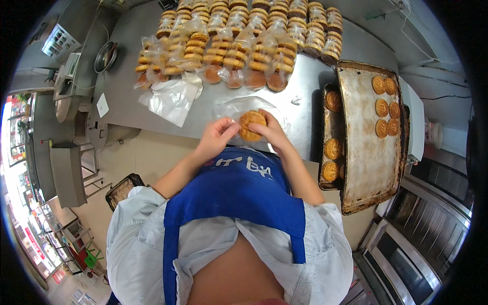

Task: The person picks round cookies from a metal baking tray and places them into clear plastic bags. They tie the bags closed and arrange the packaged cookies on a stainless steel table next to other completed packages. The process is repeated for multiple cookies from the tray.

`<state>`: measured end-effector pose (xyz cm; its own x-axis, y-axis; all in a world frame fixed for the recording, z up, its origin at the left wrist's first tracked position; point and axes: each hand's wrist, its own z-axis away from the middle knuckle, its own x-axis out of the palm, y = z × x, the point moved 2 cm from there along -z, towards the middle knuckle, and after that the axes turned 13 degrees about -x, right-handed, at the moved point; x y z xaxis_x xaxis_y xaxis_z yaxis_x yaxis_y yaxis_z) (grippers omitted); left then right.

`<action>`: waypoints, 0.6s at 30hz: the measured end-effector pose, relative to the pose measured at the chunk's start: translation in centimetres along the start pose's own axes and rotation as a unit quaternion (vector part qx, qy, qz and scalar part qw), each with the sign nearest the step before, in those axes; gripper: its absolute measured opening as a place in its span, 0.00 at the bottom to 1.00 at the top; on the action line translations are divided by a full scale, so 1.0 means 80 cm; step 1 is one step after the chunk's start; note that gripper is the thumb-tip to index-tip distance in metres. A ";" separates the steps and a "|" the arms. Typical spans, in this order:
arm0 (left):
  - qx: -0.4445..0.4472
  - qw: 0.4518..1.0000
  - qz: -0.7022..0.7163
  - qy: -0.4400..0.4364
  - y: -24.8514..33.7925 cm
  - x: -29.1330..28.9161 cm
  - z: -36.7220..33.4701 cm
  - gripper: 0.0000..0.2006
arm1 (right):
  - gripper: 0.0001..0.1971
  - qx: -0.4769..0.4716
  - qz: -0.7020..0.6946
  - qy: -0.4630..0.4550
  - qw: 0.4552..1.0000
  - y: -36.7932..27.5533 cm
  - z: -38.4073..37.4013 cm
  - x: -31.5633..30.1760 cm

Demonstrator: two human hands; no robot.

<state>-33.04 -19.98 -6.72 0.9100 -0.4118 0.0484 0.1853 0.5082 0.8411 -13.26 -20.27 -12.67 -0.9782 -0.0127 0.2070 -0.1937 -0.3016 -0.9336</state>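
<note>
Close in front of my apron, at the table's near edge, my right hand (273,131) grips a round golden-brown mooncake (249,130), fingers on its top and right side. Against the cake's left edge, my left hand (217,136) has thumb and forefinger pinched together; what lies between them is too small to make out. A clear plastic bag (258,104) lies on the table just beyond both hands. Farther left is a pile of empty clear bags (175,96). Bagged stacks of mooncakes (236,56) stand in rows behind it.
At right, a worn baking tray (363,152) holding several mooncakes overlaps a darker tray (325,175) with a few more. A metal bowl (105,57) and white paper (102,105) are at left. Steel ovens (406,256) stand low on the right.
</note>
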 end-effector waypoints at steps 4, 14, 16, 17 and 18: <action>-0.077 0.988 0.018 -0.135 -0.023 -0.020 0.027 0.06 | 0.52 -0.136 0.292 0.036 0.946 -0.003 -0.054 0.050; 0.083 0.993 0.013 -0.082 0.045 -0.030 0.052 0.08 | 0.54 -0.040 0.634 -0.054 0.771 -0.043 -0.032 0.092; 0.081 0.990 0.076 -0.087 0.060 -0.019 0.043 0.11 | 0.42 -0.021 0.563 -0.163 0.810 -0.025 -0.035 0.063; 0.067 0.990 0.092 -0.082 0.078 -0.017 0.044 0.12 | 0.37 -0.081 0.508 -0.174 0.840 -0.034 -0.025 0.055; 0.081 0.992 0.055 -0.076 0.080 -0.019 0.038 0.13 | 0.33 -0.145 0.452 -0.185 0.861 -0.054 -0.009 0.047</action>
<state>-34.37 -18.43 0.25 0.8524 -0.4764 0.2154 0.0145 0.4332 0.9012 -16.16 -18.38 -8.09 -0.6589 -0.4365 -0.6126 0.5708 0.2403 -0.7851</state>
